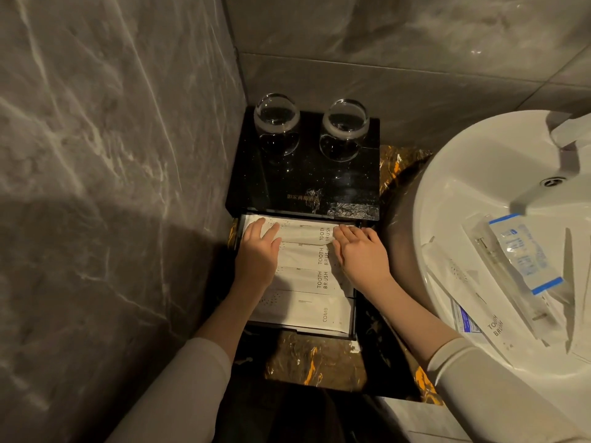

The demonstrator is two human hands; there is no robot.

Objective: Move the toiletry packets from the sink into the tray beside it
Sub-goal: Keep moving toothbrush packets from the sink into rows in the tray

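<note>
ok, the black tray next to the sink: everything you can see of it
The tray is black and glossy-looking, a shallow rectangular drawer pulled out toward the person from under a black stand that carries two upturned glasses. It sits on a dark veined counter, left of the white sink. White packets overlap inside it: three read TOOTH BRUSH, the nearest COMB. The left hand and right hand lie flat on the packets at its far end.

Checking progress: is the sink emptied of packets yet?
No. Several packets lie in the sink, one marked TOOTH BRUSH. Both hands are at the tray.
</note>
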